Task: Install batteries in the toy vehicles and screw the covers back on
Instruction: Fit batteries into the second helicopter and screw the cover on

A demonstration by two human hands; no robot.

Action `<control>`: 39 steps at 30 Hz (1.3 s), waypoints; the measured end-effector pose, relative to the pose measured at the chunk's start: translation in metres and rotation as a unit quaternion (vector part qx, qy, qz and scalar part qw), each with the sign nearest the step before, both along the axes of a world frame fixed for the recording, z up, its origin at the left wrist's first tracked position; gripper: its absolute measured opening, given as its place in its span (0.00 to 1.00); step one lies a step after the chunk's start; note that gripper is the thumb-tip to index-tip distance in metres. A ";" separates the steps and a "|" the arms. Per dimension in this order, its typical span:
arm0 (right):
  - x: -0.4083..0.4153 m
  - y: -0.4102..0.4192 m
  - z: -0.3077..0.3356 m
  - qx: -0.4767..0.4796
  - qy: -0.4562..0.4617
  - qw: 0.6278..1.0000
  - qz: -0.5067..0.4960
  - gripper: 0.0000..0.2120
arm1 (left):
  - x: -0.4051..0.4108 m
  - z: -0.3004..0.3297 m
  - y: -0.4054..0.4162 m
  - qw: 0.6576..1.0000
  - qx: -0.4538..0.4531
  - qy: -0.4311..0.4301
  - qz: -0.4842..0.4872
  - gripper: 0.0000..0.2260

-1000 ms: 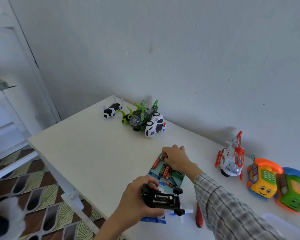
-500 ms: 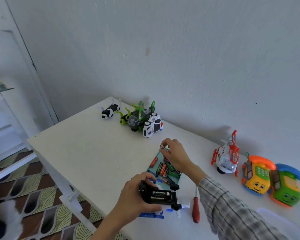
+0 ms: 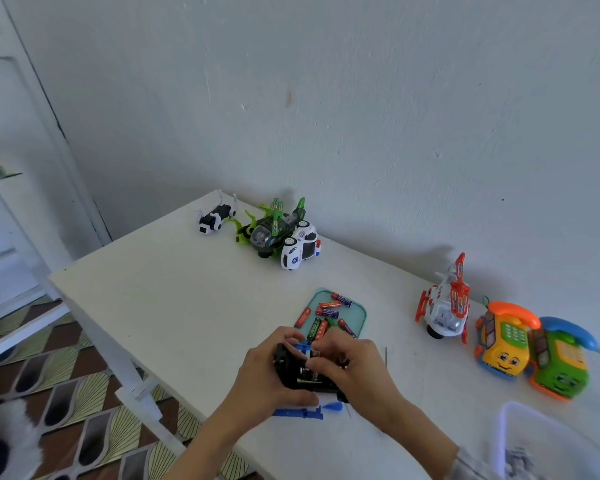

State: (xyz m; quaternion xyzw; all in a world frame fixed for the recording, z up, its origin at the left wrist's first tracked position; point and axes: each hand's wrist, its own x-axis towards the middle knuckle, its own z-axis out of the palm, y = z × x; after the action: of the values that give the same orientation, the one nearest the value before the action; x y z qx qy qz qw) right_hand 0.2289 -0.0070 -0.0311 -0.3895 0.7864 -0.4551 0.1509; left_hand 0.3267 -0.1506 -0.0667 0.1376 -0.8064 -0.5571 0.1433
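Observation:
An upturned black-bottomed toy vehicle [image 3: 303,377] with blue parts sits near the table's front edge, its battery bay facing up. My left hand [image 3: 269,374] grips its left side. My right hand [image 3: 352,367] is over the bay with curled fingers, pinching a battery against the opening; the battery is mostly hidden by the fingers. Just behind lies a teal tray [image 3: 357,308] with several red and green batteries [image 3: 328,311].
A screwdriver shaft tip [image 3: 386,351] shows right of my right hand. A white-red helicopter [image 3: 445,306], two toy phones [image 3: 506,344], a green helicopter [image 3: 271,230], police car [image 3: 300,249], small black-white toy [image 3: 215,218] and a clear bin [image 3: 548,441] stand on the white table [image 3: 174,289].
My right hand lifted a battery from the tray and came back to the toy's open bay. My left hand kept hold of the toy and tilted it slightly.

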 end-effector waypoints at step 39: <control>0.005 0.036 -0.055 -0.027 -0.056 0.996 -0.067 0.34 | 0.006 -0.007 -0.007 0.999 -0.033 0.006 -0.043 0.24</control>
State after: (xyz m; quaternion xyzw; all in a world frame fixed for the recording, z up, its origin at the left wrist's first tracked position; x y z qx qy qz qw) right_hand 0.2337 0.0288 -0.0860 -0.3136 0.7885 -0.5062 0.1539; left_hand 0.3324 -0.1575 -0.0734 0.0946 -0.8287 -0.5365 0.1287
